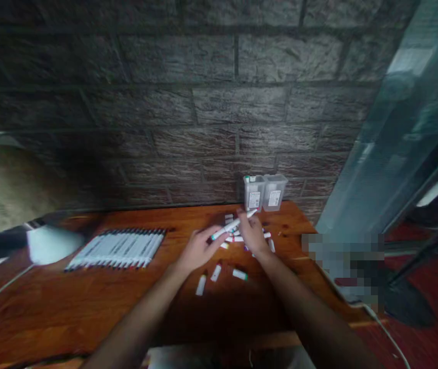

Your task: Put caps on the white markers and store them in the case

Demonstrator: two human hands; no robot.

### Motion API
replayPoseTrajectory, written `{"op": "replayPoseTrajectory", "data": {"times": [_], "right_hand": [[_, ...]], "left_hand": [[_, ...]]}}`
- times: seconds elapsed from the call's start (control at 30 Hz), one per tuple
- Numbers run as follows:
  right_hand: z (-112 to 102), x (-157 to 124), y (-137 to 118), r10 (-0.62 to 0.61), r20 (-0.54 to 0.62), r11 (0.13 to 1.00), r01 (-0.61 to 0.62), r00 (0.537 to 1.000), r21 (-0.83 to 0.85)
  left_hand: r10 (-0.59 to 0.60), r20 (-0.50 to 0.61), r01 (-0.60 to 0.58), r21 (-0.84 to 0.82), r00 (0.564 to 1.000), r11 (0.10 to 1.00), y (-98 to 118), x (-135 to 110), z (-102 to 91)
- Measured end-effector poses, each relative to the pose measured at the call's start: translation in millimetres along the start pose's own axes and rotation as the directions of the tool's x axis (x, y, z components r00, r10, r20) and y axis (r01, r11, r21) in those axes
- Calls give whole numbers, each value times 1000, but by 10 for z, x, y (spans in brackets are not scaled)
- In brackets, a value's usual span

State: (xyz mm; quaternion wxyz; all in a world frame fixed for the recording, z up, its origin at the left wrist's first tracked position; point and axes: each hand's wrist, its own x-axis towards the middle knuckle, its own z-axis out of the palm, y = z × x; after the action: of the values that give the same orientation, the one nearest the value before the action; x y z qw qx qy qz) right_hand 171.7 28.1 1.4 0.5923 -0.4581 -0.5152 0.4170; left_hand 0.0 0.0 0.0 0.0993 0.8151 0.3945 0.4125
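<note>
Both my hands meet over a wooden table [88, 297], holding one white marker [234, 224] between them. My left hand [198, 248] pinches its lower end, which has a green tip. My right hand [253, 233] grips the upper part. Beneath the hands lies a scatter of loose marker caps [239, 274] and short white pieces with coloured ends. A neat row of white markers [119, 248] lies side by side to the left.
Two clear plastic boxes [265, 193] with labels stand against the dark brick wall at the table's back. A white lamp head [52, 245] and its cable sit at the far left. A glass panel rises on the right, above a red floor.
</note>
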Motion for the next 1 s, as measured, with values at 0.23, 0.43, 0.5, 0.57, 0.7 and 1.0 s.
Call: {"op": "replayPoseTrajectory", "data": {"times": [0.23, 0.43, 0.5, 0.57, 0.7, 1.0], "right_hand": [[95, 22, 86, 80, 71, 990, -87, 994, 106], [166, 10, 70, 140, 142, 966, -167, 980, 198], [140, 17, 53, 131, 121, 967, -154, 984, 203], [103, 24, 42, 108, 83, 974, -122, 991, 192], [53, 20, 41, 53, 24, 990, -56, 998, 128], [-27, 122, 124, 7, -98, 1000, -7, 995, -2]], "left_hand": [[-28, -142, 31, 15, 990, 999, -5, -50, -23], [-87, -248, 93, 13, 965, 996, 10, -13, -47], [-99, -202, 99, -10, 974, 995, 0, 1, -33], [-93, -126, 89, -41, 988, 995, -24, 8, -16], [-71, -73, 65, -85, 995, 994, -69, 7, -6], [-62, -185, 63, -1, 981, 998, -30, 21, -48]]}}
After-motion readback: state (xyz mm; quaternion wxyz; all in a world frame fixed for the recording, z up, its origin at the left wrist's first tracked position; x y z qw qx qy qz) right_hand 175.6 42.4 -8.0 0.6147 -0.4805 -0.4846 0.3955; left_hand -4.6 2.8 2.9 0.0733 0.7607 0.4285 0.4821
